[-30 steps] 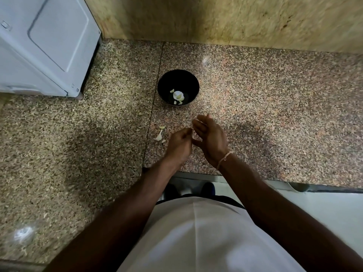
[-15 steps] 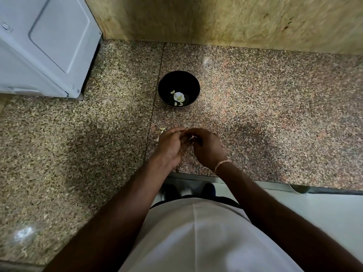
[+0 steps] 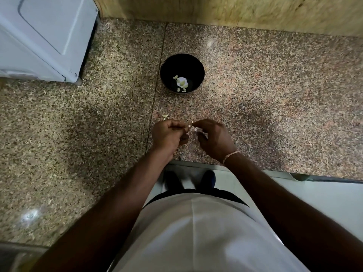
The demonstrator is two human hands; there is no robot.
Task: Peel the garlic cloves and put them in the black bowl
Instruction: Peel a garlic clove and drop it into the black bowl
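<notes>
A garlic clove [image 3: 191, 129] is pinched between both hands above the counter [image 3: 275, 107].

The left hand [image 3: 169, 135] and right hand [image 3: 214, 137] are brought together, fingers curled onto the small pale clove near the counter's front edge. The black bowl [image 3: 199, 74] is set well beyond them, with pale garlic pieces [image 3: 181, 82] inside. Scraps [image 3: 164, 116] are seen just beside the left hand.
</notes>
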